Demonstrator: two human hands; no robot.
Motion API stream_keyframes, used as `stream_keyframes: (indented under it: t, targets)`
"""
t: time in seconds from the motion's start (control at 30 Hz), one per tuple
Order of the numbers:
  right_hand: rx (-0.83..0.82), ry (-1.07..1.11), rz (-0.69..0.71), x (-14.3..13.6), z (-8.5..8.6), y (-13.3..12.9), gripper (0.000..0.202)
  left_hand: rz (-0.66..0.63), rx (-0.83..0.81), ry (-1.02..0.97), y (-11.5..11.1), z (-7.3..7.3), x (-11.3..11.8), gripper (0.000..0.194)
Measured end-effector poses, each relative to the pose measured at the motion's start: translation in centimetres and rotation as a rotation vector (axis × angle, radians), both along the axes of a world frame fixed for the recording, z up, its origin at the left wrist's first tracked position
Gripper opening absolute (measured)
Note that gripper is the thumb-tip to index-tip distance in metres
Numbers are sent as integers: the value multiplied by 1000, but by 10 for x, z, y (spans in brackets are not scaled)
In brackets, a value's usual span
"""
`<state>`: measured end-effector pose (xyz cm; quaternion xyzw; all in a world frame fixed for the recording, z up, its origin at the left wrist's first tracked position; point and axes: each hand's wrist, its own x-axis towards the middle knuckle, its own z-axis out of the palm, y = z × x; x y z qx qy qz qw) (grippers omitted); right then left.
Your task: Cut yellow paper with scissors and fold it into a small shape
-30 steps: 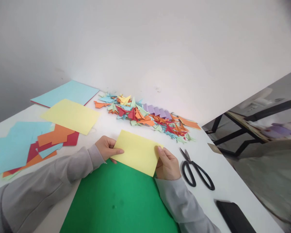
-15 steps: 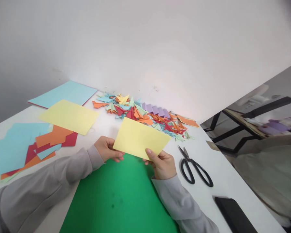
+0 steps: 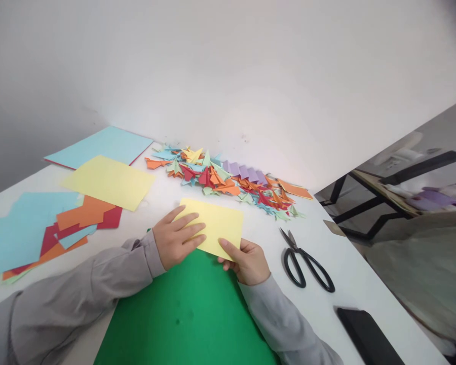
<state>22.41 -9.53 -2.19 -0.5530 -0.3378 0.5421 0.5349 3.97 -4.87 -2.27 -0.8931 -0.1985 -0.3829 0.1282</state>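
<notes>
A small sheet of yellow paper (image 3: 220, 223) is tilted above the far end of the green mat (image 3: 197, 314). My right hand (image 3: 253, 263) pinches its lower right corner, thumb on top and fingers underneath. Across the sheet's left part lies my left hand (image 3: 177, 241), its fingers stretched out and slightly spread on the upper face. The left thumb is hidden. Just beyond the sheet runs a long heap of small folded paper pieces (image 3: 213, 177) in orange, red, blue, green, yellow and purple.
Black-handled scissors (image 3: 300, 258) lie half open to the right, with a black flat object (image 3: 367, 334) nearer me. On the left are a larger yellow sheet (image 3: 110, 182), blue paper (image 3: 34, 223) and orange cut pieces (image 3: 85, 213). A blue sheet (image 3: 102, 147) rests by the wall.
My left hand has moved from the yellow paper's lower left edge onto its upper face, fingers now spread over it. The sheet has come slightly lower and nearer, with its tilt changed.
</notes>
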Motion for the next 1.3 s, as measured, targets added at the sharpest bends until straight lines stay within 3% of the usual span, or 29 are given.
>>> stream_keyframes:
  t: [0.1, 0.17, 0.27, 0.33, 0.4, 0.5, 0.7, 0.97, 1.3]
  targets:
    - [-48, -39, 39, 3, -4, 2, 29, -4, 31, 44, 0, -1, -2, 20]
    - [22, -171, -19, 7, -4, 2, 33, 12, 55, 66, -1, -1, -4, 22]
    - [412, -644, -201, 8, 3, -3, 31, 32, 83, 74, -2, 0, -5, 23]
    - [736, -1015, -134, 5, 8, -8, 28, 33, 83, 78, -3, 0, -4, 24]
    - [948, -1297, 16, 0, 12, -13, 22, 23, 82, 84, -5, -1, -2, 24]
    - [1084, -1493, 79, -7, 12, -17, 15, -12, 101, 62, -8, -2, 2, 24]
    - [1147, -1611, 146, -6, 8, -14, 17, -81, 87, 122, -18, -2, 7, 23]
    - [1138, -1627, 38, 10, 7, -6, 11, -42, 102, 110, -8, -1, 1, 20]
    - [1128, -1649, 132, -7, 11, -16, 18, -88, 184, 78, -12, -4, 9, 15]
